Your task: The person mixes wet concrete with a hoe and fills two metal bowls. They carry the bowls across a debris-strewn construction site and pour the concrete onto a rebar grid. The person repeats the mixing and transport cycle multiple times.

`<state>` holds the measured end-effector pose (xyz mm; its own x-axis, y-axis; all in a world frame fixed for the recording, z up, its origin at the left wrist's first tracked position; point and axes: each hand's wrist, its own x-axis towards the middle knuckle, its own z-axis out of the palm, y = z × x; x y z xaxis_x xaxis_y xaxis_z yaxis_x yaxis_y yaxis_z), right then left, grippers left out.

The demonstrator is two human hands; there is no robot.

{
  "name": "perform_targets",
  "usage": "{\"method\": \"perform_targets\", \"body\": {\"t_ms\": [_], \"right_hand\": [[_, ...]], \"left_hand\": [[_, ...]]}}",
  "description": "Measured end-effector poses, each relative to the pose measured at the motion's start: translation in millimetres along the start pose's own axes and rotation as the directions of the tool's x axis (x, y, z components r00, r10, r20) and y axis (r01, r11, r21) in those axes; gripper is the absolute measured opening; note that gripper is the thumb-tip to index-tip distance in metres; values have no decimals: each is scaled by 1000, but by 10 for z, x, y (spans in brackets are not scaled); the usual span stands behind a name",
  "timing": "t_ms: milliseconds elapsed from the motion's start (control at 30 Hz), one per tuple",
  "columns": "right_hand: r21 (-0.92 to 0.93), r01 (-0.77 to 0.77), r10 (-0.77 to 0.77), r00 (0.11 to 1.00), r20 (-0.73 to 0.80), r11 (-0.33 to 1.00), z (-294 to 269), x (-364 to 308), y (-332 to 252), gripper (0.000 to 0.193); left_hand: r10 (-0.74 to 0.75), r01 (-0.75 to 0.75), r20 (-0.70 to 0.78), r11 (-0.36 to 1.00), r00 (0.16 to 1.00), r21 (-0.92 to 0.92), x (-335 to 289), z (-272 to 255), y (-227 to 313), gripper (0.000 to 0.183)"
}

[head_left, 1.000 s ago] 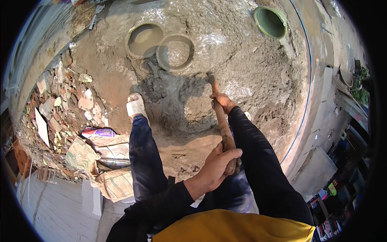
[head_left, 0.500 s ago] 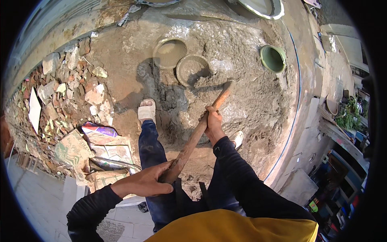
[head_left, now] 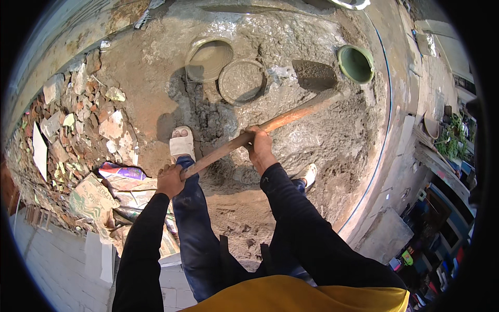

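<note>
Left hand [head_left: 170,181] clenched round the near end of a long wooden handle [head_left: 221,152], fingers wrapped over the top, set in front of the left trouser leg [head_left: 193,218]. Right hand [head_left: 260,145] closed on the same handle further up, about mid-length, arm reaching forward; both hands gripping, well apart from each other. Handle slants up to the right, low over the wet grey mix [head_left: 291,145], far end out near the green bucket [head_left: 357,65]. Dark flat shape [head_left: 313,76] by that end looks like the tool's blade, but it's mud-coloured and the join is hard to make out. Two round basins with grey mix inside: one basin [head_left: 188,62] further off, the other basin [head_left: 220,86] just beside it, nearer and to the right; both sit in the mix, left of the dark shape, beyond the right hand, so they crowd that side. Green bucket has its mouth toward the camera. Blue hose [head_left: 391,104] curves along the right edge of the mix. Left sandal [head_left: 181,143] planted just past the left hand, right sandal [head_left: 309,174] beside the right forearm. Broken rubble [head_left: 78,117] heaped at left with a white slab [head_left: 39,151]; purple packet [head_left: 122,170] and crumpled sacks [head_left: 93,200] lie near the left hand.
</note>
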<state>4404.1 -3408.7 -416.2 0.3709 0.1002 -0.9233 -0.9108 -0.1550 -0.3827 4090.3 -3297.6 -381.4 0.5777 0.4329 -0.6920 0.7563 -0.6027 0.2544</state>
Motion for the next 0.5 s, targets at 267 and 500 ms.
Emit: {"method": "perform_targets", "body": {"t_ms": [267,500], "right_hand": [[-251,284,-353,887,-298,925,-1990,1250,-1831,16],[-513,164,-91,982,164,843,-2989,2116,-918,16]], "left_hand": [[311,-37,242,679,919,-733,385,293,3428,62],[156,301,485,613,860,-730,291,507,3730,51]]}}
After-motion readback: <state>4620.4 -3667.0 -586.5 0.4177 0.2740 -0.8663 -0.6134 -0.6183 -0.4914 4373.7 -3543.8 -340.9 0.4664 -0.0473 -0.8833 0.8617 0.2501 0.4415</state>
